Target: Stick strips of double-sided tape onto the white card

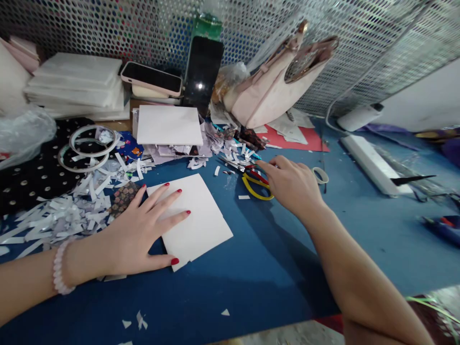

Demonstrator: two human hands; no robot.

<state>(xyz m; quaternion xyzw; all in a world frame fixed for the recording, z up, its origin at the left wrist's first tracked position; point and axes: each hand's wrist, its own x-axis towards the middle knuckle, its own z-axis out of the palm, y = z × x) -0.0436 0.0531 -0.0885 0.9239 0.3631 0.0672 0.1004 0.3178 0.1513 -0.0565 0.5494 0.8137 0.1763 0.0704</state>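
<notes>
My left hand [138,230] lies spread and flat over the left part of a white square card [204,215]. A small flower-patterned piece [124,197] shows beside its fingers. My right hand [293,184] is bent over the red and yellow handles of scissors [257,187], its fingers closed at the red handle; the thumb is hidden. The scissor blades point left toward paper scraps. Behind the card, another white card [169,125] rests on a stack of patterned pieces.
Paper strips [72,211] heap up at the left, near tape rolls [88,148]. A phone [153,79], a dark upright phone [203,72] and a pale handbag [266,91] stand along the perforated metal back wall. A white power strip [375,165] lies on the blue table at the right.
</notes>
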